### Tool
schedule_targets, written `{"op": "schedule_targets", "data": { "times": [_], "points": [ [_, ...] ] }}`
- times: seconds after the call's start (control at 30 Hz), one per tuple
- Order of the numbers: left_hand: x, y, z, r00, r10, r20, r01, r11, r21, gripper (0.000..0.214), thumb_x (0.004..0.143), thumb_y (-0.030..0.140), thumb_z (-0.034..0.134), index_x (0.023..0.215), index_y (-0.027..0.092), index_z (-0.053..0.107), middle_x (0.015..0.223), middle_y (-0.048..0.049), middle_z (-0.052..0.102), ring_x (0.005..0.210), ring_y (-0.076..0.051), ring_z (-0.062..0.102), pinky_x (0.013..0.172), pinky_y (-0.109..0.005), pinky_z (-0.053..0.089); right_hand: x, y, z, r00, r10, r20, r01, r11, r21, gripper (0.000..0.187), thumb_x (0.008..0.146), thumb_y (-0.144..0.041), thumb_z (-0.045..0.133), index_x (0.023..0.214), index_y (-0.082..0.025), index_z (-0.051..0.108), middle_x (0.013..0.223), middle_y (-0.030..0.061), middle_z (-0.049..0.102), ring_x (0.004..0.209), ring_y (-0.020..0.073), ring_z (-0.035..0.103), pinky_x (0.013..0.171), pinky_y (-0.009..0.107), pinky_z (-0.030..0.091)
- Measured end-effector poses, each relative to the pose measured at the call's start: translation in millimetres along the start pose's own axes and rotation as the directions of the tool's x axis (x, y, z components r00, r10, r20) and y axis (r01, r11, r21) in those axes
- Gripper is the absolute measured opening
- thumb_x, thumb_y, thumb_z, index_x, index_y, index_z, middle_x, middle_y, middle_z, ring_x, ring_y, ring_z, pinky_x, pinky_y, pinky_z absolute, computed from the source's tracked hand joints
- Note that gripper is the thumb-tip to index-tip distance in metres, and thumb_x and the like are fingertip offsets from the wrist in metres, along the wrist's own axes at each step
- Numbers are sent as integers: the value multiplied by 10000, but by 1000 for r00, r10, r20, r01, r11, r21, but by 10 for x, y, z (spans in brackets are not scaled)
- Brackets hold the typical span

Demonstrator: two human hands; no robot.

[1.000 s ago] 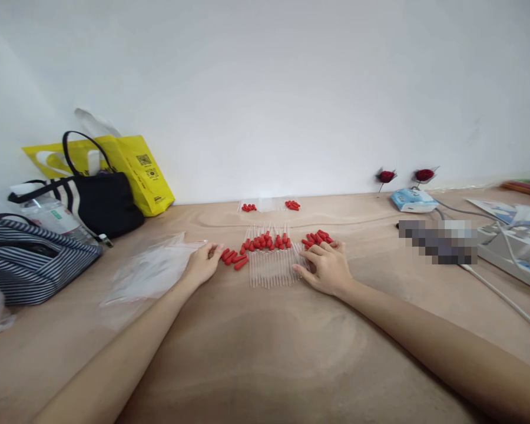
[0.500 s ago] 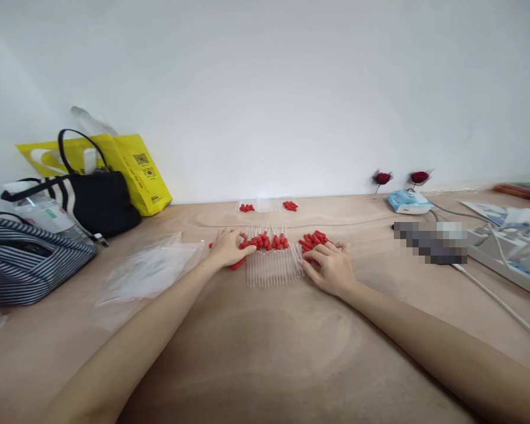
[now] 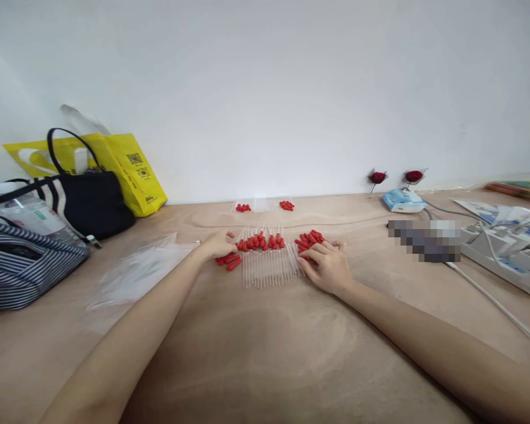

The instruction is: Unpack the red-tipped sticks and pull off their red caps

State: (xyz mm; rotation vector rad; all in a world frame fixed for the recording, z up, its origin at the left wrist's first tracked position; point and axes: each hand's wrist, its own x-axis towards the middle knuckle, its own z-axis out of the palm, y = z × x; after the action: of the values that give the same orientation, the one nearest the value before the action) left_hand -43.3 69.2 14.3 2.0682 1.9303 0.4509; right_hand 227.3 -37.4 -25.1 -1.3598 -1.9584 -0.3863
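A row of clear thin tubes [image 3: 269, 270] lies side by side in the middle of the table, with red rubber bulbs [image 3: 260, 241] across its upper part. More tube ends point away beyond the bulbs. My left hand [image 3: 217, 244] hovers at the row's left side, thumb and fingers apart, over a small pile of loose red bulbs [image 3: 228, 261] that it partly covers. My right hand [image 3: 329, 266] rests at the right side, its fingers spread and bent over another pile of red bulbs [image 3: 309, 238]. Its thumb and fingertips are close to the rightmost tubes; nothing held shows.
Clear plastic bags [image 3: 143, 271] lie on the left, before a striped bag [image 3: 30, 259], a black bag [image 3: 92, 203] and a yellow bag [image 3: 143, 176]. Small red bulb groups [image 3: 242, 208] sit near the wall. A tissue pack [image 3: 401, 201] and a power strip [image 3: 503, 253] with cables are right.
My left hand has drawn left, away from the bulbs on the row, uncovering loose red bulbs beneath it. The right hand stays in place. The view has shifted slightly.
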Motion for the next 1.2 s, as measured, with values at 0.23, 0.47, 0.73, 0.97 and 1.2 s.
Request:
{"op": "schedule_targets", "data": {
  "times": [0.23,0.47,0.73,0.97,1.2],
  "points": [
    [-269,3,-265,944,-17,-328,16,1000,-6,294,653,200,490,943,154,502,685,-30,617,707,-207,591,620,-300,432,-4,2,20,1000,-18,-21,19,999,29,209,793,-303,473,699,-216,639,659,4,603,694,133,472,762,339,190],
    [-883,115,70,810,419,-410,-478,877,-49,206,757,208,444,956,170,484,845,-32,612,782,-150,589,733,-269,459,-5,-73,1,979,-160,-127,171,982,84,311,789,-329,486,1039,-167,577,934,81,598,855,175,496,757,319,292],
    [-1074,359,375,557,755,-346,-793,607,51,148,798,135,408,875,176,528,791,-40,609,771,-148,556,744,-297,445,2,-231,13,916,-398,-56,400,915,49,188,827,-292,474,953,-275,612,779,-12,643,852,140,514,899,394,202],
    [-1011,339,428,540,784,-305,-807,586,77,185,811,253,486,953,194,589,967,-67,634,933,-185,562,885,-394,401,-7,-255,30,903,-427,-40,429,899,93,205,836,-260,431,845,-233,633,617,-15,584,705,116,486,880,384,218],
    [-1081,288,445,493,827,-271,-829,541,141,165,833,209,456,828,207,620,903,-28,675,957,-178,570,944,-434,342,-28,-257,26,884,-467,-13,464,873,151,213,845,-264,414,809,-232,622,604,-28,584,682,110,472,886,386,186]
  ]
}}
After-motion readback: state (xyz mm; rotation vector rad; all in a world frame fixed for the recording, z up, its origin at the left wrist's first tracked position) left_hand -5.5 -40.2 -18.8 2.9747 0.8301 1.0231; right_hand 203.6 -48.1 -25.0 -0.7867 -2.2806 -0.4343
